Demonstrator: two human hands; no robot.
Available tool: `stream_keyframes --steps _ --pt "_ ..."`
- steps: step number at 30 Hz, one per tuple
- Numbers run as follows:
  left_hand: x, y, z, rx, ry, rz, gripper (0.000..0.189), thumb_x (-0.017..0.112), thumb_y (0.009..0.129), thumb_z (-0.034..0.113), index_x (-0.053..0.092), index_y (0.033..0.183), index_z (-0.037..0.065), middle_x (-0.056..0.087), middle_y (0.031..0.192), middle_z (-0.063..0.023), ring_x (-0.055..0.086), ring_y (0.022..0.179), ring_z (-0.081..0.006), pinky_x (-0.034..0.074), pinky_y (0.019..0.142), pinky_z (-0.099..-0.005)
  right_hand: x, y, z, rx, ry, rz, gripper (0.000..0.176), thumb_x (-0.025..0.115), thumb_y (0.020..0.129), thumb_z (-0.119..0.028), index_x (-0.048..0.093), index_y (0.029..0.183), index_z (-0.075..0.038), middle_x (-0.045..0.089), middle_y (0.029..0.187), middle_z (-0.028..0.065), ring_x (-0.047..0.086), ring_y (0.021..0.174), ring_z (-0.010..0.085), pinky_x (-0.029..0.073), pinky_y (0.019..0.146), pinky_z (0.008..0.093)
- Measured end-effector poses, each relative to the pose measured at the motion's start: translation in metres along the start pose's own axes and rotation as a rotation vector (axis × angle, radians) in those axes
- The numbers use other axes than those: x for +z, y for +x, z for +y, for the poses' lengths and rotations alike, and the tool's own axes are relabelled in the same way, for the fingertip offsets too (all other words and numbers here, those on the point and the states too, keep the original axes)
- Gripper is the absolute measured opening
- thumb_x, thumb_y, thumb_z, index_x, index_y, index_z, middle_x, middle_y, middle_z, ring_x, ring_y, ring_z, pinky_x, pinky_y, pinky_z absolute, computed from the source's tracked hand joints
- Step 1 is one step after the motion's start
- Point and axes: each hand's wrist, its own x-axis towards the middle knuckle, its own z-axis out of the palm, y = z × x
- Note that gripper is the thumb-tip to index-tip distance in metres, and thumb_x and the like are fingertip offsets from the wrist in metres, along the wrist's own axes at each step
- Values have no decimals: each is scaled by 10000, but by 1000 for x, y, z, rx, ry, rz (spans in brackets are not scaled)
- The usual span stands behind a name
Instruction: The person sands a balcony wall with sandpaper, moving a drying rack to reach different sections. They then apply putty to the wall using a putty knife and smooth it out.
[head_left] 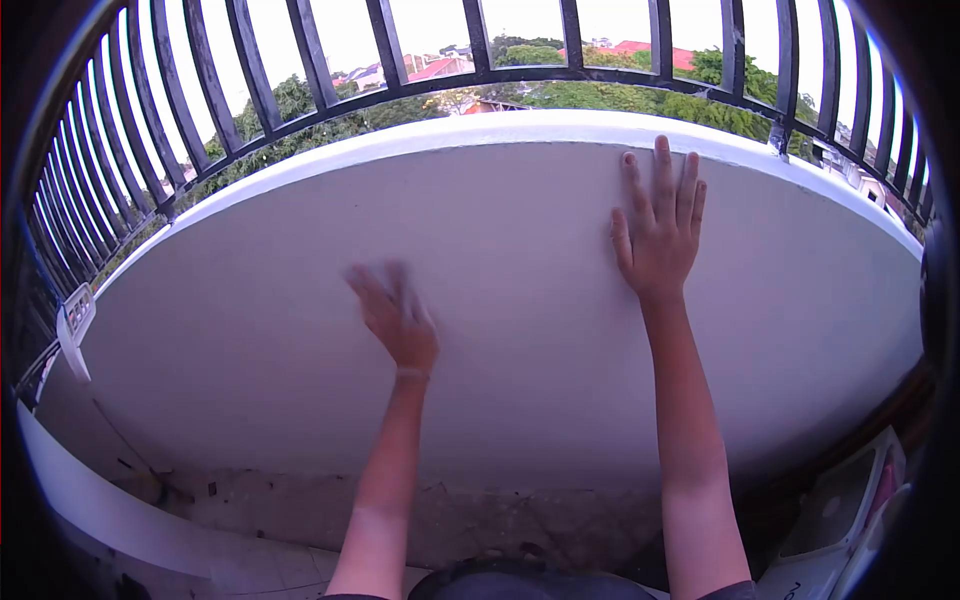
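My right hand (pixel 661 235) lies against the upper part of a pale plastered wall (pixel 520 300). Its fingers are spread, with the longest fingertip reaching the white ledge (pixel 520 125) on top, and nothing is in it. Lower and further left, my left hand (pixel 395 315) is in front of the same wall, smeared by motion. Its fingers look stretched out and apart, and I can see no object in it. Whether the left palm touches the wall is not clear.
Dark metal railing bars (pixel 480 40) rise above the ledge, with trees and roofs beyond. A white plastic item (pixel 75 320) hangs at the left end. Bottom right stands a clear plastic container (pixel 840 500). Debris is scattered over the tiled floor (pixel 450 520).
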Motion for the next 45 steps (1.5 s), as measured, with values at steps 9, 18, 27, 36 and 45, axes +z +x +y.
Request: stream_keyframes --steps 9,18,27,36,45 --pt "-1 35 137 417 -37 -178 610 564 890 95 485 1445 334 285 1604 -80 178 1471 -455 233 1139 -520 -1 0 1 -4 7 36 603 506 887 -338 436 1485 -328 299 1604 42 206 1492 362 226 1186 526" --pt "-40 86 5 126 131 38 639 523 929 98 382 1518 302 176 1632 -150 163 1483 -437 246 1128 -507 1 -3 0 21 13 46 608 481 897 -309 423 1500 -251 277 1612 70 174 1496 391 212 1181 545" --pt "0 1 113 343 -95 -283 684 647 845 181 438 1485 298 223 1619 -142 113 1466 -512 208 1109 -603 4 -5 8 0 -5 36 660 534 826 -309 450 1481 -288 292 1606 66 200 1490 387 251 1169 550" --pt "-36 49 -10 161 115 -135 729 643 865 160 362 1527 278 98 1644 -164 38 1486 -484 179 1139 -563 3 -4 3 34 -10 30 674 543 818 -303 443 1484 -290 290 1608 64 201 1491 384 244 1174 545" --pt "-5 35 128 271 -97 -220 664 640 867 188 441 1487 313 193 1638 -99 66 1476 -499 157 1130 -571 3 -5 8 -3 -9 30 649 521 836 -307 452 1481 -281 292 1606 70 202 1490 386 238 1176 541"
